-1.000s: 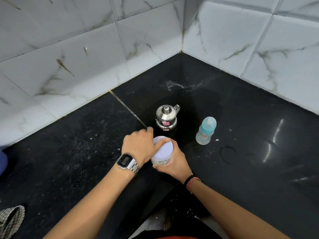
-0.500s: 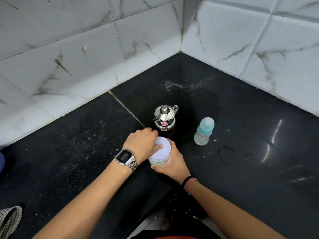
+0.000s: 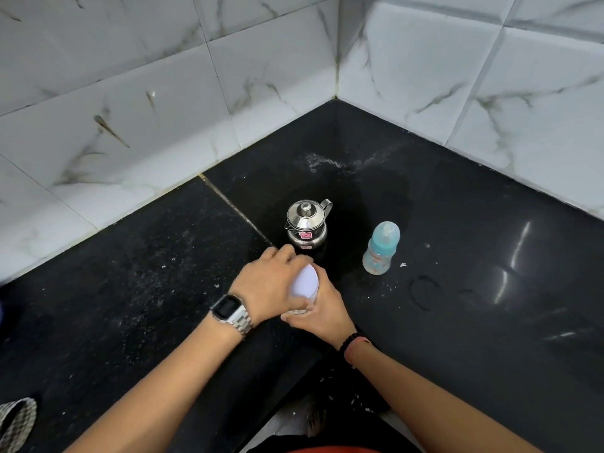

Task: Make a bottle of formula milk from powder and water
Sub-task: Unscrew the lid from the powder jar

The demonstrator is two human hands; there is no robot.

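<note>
Where the two black stone slabs of the countertop [image 3: 130, 305] meet the corner of white marble-patterned wall tiles [image 3: 147, 119], the head view shows a person's two hands closed on a small clear jar with a white round lid [image 3: 304, 286]. The left hand [image 3: 271, 286], wearing a silver metal-band digital wristwatch [image 3: 230, 310], lies over the lid from the left, its fingers curled around the lid's rim; the fingertips are hidden on the far side. The right hand [image 3: 322, 310], with a dark beaded bracelet and a red thread [image 3: 354, 343] at the wrist, wraps the jar's clear body from below and right, fingers bent round it and pressed together. The jar is tilted, its lid facing up and to the right; its contents cannot be told.

Just beyond the hands stands a small polished steel kettle with a domed, knobbed lid and a pink sticker [image 3: 306, 225], upright on the right-hand slab, near the left knuckles but apart from them. To its right, well apart from the jar, stands a clear baby bottle with a pale blue cap [image 3: 380, 248], upright and capped. White specks of powder [image 3: 403, 265] lie scattered on the stone near the bottle, and a pale dusty smear [image 3: 322, 161] marks the slab toward the corner. A checked cloth [image 3: 16, 423] shows at the lower left edge.
</note>
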